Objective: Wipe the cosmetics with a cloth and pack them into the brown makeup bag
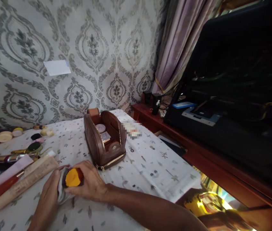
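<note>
The left hand (48, 191) curls around a grey cloth (61, 190); the right hand (91, 183) grips a gold-faced round item (73, 177) between them, seemingly to steady it; nearby, the brown bag (94, 149) gapes on the worktop (150, 175), probably for access.

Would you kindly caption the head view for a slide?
Left hand holding grey cloth, right hand holding a round orange-faced item, near an open brown bag.

no text, brand or number could be read. the beige tube (25, 184) bore faint print, too blurred to decipher; the black container (156, 103) carried an indistinct white mark.
</note>
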A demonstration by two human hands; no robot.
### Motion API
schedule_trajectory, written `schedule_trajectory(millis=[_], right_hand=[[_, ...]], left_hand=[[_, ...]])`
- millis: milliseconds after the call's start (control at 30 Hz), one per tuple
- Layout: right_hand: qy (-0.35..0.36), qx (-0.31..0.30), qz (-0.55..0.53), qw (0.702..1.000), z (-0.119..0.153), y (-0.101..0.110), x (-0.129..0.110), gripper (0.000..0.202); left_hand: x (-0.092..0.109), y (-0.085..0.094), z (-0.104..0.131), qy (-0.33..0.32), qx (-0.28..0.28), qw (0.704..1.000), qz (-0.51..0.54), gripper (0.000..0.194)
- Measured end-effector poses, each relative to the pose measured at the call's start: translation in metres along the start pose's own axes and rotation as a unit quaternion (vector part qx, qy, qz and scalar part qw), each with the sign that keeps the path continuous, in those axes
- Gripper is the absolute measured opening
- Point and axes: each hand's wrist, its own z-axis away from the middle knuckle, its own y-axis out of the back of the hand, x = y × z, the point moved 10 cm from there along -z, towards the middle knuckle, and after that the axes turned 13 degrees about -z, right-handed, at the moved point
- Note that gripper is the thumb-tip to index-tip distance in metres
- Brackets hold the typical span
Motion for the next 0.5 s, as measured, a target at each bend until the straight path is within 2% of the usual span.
schedule_trajectory(millis=[100,200,300,400,500], right_hand=[[-0.093,0.056,-0.063,0.992,0.007,0.005,0.016,0.047],[-0.118,0.039,-0.138,0.983,0.012,-0.004,0.020,0.041],[-0.086,0.000,-0.178,0.980,0.011,-0.014,0.016,0.055],[-0.049,-0.007,-0.200,0.979,0.009,-0.018,0.014,0.059],[-0.044,0.026,-0.224,0.973,0.008,-0.017,0.020,0.058]], left_hand=[[0.022,-0.007,0.010,-0.118,-0.002,0.989,-0.088,0.023],[0.024,-0.013,0.014,-0.159,-0.012,0.977,-0.140,0.022],[0.026,-0.010,0.013,-0.170,-0.007,0.974,-0.147,0.022],[0.030,0.004,0.010,-0.156,0.035,0.981,-0.110,0.024],[0.013,0.012,0.003,-0.065,0.048,0.996,-0.042,0.029]])
